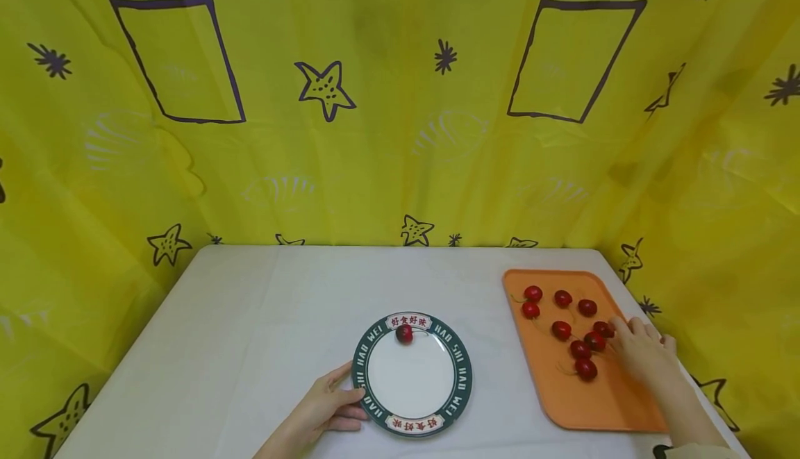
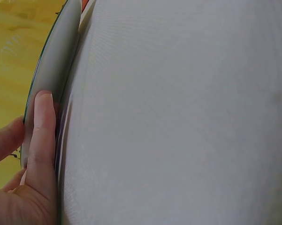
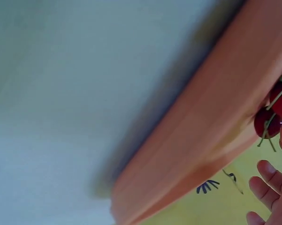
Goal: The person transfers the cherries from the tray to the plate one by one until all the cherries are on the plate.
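A white plate (image 1: 410, 379) with a dark green lettered rim lies on the table, one red cherry (image 1: 404, 334) near its far edge. My left hand (image 1: 325, 403) grips the plate's left rim; in the left wrist view its fingers (image 2: 42, 140) lie along the plate's underside (image 2: 61, 51). On the right, an orange tray (image 1: 600, 407) carries several red cherries (image 1: 585, 369) with stems. My right hand (image 1: 646, 355) is over the tray's right side, fingertips at the rightmost cherry (image 1: 603, 329). In the right wrist view a fingertip meets a cherry (image 3: 267, 123), other fingers spread; the thumb is hidden.
A white-covered table (image 1: 250, 327) lies beneath everything. Yellow curtain (image 1: 375, 153) with dark star drawings surrounds its back and sides. The tray's raised edge (image 3: 201, 122) shows close up in the right wrist view.
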`<state>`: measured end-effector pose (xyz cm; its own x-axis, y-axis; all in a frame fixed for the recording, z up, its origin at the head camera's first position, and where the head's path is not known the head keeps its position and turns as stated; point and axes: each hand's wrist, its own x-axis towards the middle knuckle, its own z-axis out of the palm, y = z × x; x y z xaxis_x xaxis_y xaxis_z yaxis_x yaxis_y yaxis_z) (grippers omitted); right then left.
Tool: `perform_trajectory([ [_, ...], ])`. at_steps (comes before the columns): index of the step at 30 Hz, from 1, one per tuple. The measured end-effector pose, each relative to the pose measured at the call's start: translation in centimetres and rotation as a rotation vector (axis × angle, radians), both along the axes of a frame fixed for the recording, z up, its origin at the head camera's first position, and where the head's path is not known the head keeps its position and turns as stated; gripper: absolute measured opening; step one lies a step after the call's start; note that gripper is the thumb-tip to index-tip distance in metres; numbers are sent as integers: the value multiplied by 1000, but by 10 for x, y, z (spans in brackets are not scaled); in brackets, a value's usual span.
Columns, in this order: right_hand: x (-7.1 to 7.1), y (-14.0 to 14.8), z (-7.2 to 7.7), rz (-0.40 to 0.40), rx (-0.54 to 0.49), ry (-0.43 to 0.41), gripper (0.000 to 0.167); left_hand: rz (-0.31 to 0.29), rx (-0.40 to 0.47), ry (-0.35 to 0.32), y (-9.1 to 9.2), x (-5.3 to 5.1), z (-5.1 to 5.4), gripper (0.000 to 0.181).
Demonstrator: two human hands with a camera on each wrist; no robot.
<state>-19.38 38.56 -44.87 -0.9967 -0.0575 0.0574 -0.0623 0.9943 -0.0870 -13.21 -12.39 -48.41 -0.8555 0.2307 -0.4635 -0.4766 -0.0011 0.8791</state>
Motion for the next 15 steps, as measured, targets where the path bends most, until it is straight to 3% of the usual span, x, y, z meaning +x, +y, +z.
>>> perform_trajectory([
  [15,-2,14,-12,-31,7,-122,35,24,-21,-20,0,-2,-3,78],
])
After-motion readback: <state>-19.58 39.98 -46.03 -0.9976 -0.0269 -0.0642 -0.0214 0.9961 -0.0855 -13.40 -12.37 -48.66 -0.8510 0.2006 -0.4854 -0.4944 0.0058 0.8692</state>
